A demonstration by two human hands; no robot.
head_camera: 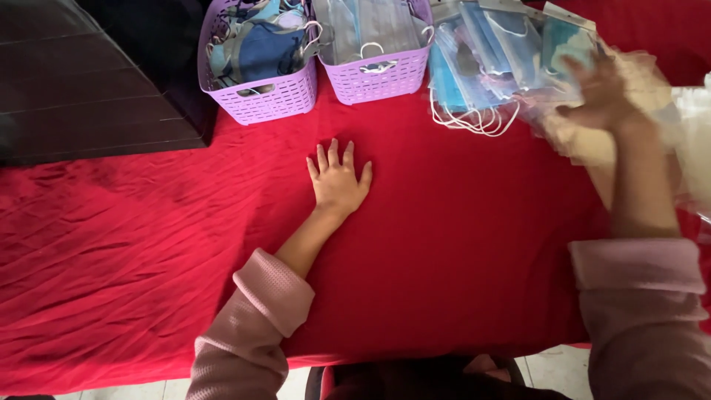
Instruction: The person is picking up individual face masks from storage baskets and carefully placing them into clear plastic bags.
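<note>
1. The right hand (603, 92) is blurred at the far right, fingers spread over a loose pile of packaged face masks (503, 59); whether it grips one I cannot tell.
2. The left hand (338, 180) lies flat and empty, fingers splayed, on the red cloth (459, 244).
3. The masks look light, soft and floppy in slippery clear wrap; a flat pinch at a packet edge seems safest.
4. Two lilac baskets (259, 100) of masks stand far left.

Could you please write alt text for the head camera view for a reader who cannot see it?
The left hand lies flat on a red tablecloth while the blurred right hand reaches a pile of blue face masks. Two purple baskets behind hold more masks.
</note>
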